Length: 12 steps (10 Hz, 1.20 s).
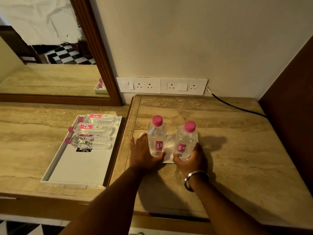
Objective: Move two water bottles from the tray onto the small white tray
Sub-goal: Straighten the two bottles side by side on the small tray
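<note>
Our left hand (pixel 144 152) lies flat and open beside one upright pink-capped clear plastic bottle (pixel 156 137). Our right hand (pixel 191 160) grips the other bottle (pixel 186 140), both standing on the small flat white tray (pixel 166 158) on the beige marble counter (pixel 237 150).

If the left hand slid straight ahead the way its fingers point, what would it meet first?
Probably nothing close: the left hand points past the left bottle over bare counter toward the wall sockets. Depth is uncertain.

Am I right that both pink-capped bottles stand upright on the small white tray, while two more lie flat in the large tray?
Not quite. The head view shows three bottles lying in the large tray, not two. The left upright bottle and right upright bottle do stand on the small white tray.
</note>
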Each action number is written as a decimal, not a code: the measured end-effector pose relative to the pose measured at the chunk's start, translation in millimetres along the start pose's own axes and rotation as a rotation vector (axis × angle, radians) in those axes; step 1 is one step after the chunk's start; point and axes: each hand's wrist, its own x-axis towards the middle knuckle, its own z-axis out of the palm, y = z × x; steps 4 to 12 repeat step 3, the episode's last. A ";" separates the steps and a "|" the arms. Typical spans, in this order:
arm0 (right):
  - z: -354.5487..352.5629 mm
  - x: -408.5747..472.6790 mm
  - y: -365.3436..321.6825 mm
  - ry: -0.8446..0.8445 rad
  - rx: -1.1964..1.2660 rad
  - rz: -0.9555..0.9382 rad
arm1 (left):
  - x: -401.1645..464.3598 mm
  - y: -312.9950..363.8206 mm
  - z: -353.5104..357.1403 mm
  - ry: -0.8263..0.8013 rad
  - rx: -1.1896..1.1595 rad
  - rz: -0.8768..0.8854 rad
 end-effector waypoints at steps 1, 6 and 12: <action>-1.4 1.0 -4.1 -0.013 -0.017 0.011 | -1.1 -3.8 -0.6 -0.014 -0.008 -0.003; -5.8 -3.2 -5.8 -0.045 -0.008 -0.006 | -2.1 -5.6 -1.1 -0.059 -0.026 0.018; -5.8 -3.2 -5.8 -0.045 -0.008 -0.006 | -2.1 -5.6 -1.1 -0.059 -0.026 0.018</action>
